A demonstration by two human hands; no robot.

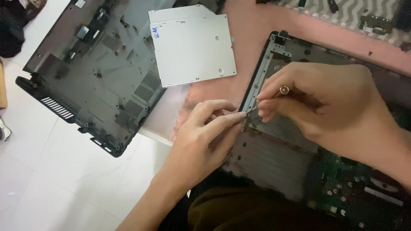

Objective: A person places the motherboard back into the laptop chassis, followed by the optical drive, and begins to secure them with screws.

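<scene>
White tiled floor (64, 188) under a pink mat (257, 25) and dark laptop base cover (85, 81).

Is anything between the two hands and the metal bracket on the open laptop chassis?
Nothing visible. The left hand and right hand meet at the metal bracket on the chassis, fingertips touching its lower end. The drive and bottom cover lie apart, further left.

Both forearms are bare, with no sleeves in view. The left hand (201, 137) and right hand (325, 100) wear no gloves. Dark olive-brown cloth (239, 211) covers the lap.
</scene>
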